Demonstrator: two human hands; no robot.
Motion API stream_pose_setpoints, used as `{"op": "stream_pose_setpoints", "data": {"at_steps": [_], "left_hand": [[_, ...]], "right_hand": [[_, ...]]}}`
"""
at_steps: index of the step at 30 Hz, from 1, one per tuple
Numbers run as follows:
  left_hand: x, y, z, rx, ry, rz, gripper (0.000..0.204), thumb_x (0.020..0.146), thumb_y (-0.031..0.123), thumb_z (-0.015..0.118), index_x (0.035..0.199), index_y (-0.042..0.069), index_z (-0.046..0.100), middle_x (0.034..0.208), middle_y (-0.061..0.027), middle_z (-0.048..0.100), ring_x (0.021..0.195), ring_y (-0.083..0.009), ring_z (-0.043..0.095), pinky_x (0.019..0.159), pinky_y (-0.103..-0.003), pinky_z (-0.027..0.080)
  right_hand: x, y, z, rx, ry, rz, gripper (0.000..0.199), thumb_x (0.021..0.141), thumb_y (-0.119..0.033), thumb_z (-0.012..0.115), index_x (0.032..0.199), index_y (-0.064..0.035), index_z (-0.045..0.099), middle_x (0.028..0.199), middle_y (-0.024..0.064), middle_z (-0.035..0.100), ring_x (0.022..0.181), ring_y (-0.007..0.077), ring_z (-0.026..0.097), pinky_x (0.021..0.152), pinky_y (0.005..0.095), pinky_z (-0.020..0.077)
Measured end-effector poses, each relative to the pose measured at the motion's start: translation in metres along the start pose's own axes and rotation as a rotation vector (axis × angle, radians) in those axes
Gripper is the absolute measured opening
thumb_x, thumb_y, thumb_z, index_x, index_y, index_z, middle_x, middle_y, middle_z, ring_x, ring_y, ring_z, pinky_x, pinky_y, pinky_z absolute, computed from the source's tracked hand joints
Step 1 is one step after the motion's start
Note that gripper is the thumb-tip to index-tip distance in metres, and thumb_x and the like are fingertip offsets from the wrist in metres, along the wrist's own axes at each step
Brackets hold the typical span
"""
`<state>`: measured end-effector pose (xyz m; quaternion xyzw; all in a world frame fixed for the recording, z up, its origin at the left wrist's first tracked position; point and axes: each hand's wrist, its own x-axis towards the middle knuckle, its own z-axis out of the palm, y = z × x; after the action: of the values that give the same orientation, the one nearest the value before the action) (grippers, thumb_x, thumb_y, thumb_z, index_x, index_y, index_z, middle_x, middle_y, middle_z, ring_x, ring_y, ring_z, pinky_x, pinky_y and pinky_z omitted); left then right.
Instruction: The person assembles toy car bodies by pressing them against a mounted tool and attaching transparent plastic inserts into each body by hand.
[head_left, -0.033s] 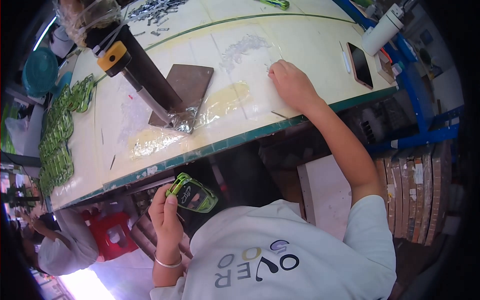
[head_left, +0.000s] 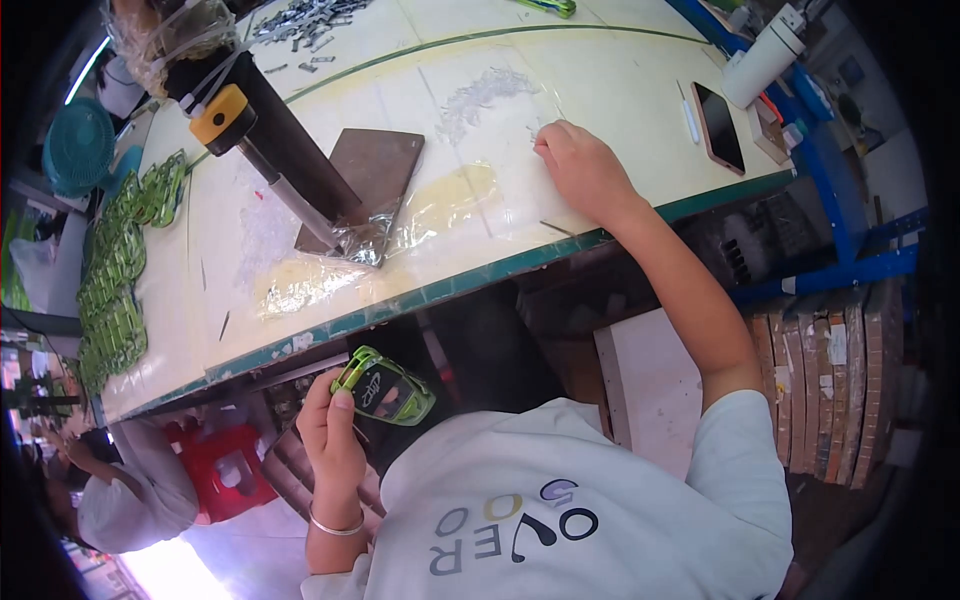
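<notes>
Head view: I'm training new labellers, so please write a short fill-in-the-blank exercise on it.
1. The left hand holds a part with a ____ rim.
2. The phone lies to the ____ of the right hand.
3. The bottle near the phone is ____.

Missing words: green; right; white.

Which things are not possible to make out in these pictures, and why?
In the head view:
Whatever the right fingers may pinch: too small, or hidden behind them.
Part of the edge of the green-framed dark panel: covered by the left fingers.
The far green piece: cut off by the picture's upper edge.
</notes>
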<state>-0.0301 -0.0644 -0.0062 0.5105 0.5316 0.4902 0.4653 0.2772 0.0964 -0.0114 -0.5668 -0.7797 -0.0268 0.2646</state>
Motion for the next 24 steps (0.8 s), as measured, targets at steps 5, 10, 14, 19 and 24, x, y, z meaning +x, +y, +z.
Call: {"op": "stream_pose_setpoints", "data": {"at_steps": [5,10,14,19,24], "left_hand": [[-0.002,-0.003,-0.001,0.062,-0.067,0.027,0.025,0.085,0.014,0.038,0.096,-0.007,0.047,0.082,-0.0098,0.057,0.069,-0.0152,0.058,0.064,-0.022,0.046],[-0.004,0.0,0.003,0.047,-0.063,0.041,0.025,0.085,0.014,0.038,0.097,-0.006,0.047,0.082,-0.0102,0.057,0.07,-0.0153,0.058,0.065,-0.022,0.046],[-0.006,0.0,0.003,0.058,-0.081,0.045,0.025,0.085,0.014,0.038,0.096,-0.006,0.047,0.082,-0.0098,0.057,0.07,-0.0144,0.058,0.065,-0.022,0.045],[-0.007,-0.004,0.001,0.069,-0.05,0.065,0.025,0.085,0.013,0.038,0.096,-0.007,0.047,0.083,-0.0089,0.056,0.071,-0.0128,0.057,0.065,-0.021,0.045],[-0.008,-0.003,0.003,0.062,-0.055,0.057,0.025,0.085,0.016,0.04,0.096,-0.006,0.048,0.081,-0.0069,0.056,0.069,-0.0092,0.054,0.061,-0.018,0.042]], "right_hand": [[-0.02,0.007,0.006,-0.004,0.053,-0.178,0.007,0.073,-0.008,0.048,0.069,-0.0021,0.05,0.075,0.0103,0.052,0.074,0.0246,0.053,0.065,0.0335,0.045],[-0.027,0.01,0.0,0.018,0.109,-0.182,0.004,0.072,-0.004,0.051,0.071,-0.0012,0.054,0.075,0.0109,0.053,0.071,0.0266,0.053,0.064,0.0326,0.0442],[-0.019,0.01,-0.007,-0.147,-0.061,-0.111,0.005,0.07,-0.004,0.05,0.071,-0.0012,0.054,0.071,0.0108,0.052,0.07,0.0257,0.053,0.064,0.0325,0.0448],[-0.016,0.004,-0.009,-0.028,0.004,-0.132,0.004,0.068,-0.002,0.049,0.067,-0.0004,0.052,0.065,0.0109,0.052,0.065,0.0252,0.053,0.061,0.0311,0.0453],[-0.022,-0.005,-0.006,0.671,-0.028,0.31,0.011,0.073,-0.001,0.054,0.083,0.0014,0.058,0.07,0.0041,0.057,0.058,0.0094,0.051,0.057,0.0203,0.0428]]}}
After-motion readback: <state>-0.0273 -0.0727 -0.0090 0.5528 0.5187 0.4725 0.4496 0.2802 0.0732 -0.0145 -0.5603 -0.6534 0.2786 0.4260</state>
